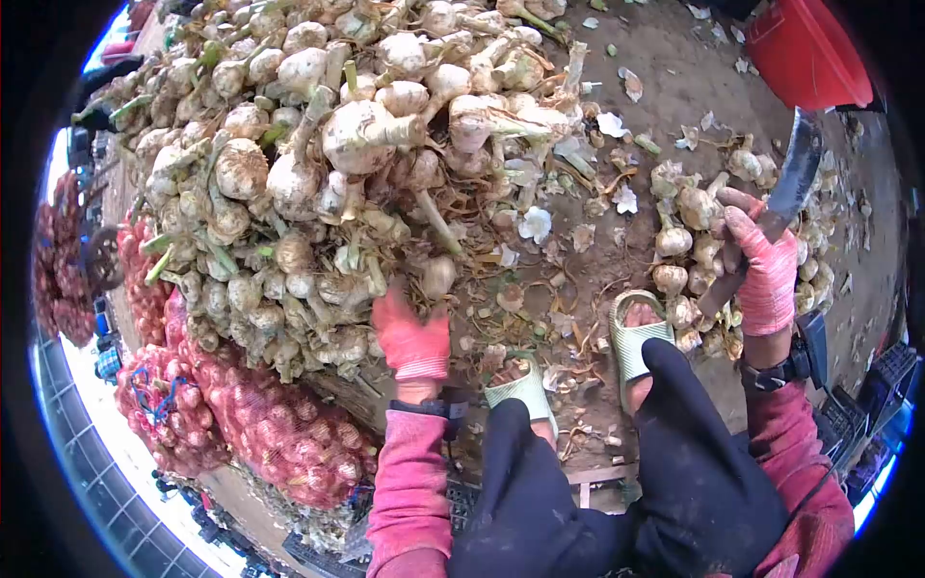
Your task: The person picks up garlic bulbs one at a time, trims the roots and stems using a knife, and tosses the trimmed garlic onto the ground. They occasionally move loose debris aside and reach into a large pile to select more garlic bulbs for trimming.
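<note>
Garlic (361, 135), papery, round and dirt-streaked with stiff stalks, heaps over the earthen floor's (665, 91) far left corner. I see my left hand (412, 332) blurred, thumb and fingers spread beside a bulb (438, 276); contact I cannot tell. My right hand (766, 255) is wrapped round the curved knife (798, 169), over loose bulbs near the right edge. Red mesh sacks (289, 419) bulge along the left edge; a smooth red tub (807, 53) stands at the far right corner.

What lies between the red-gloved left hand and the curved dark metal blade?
In the head view: brown ground strewn with pale papery peels, then whitish garlic bulbs near the blade.
</note>
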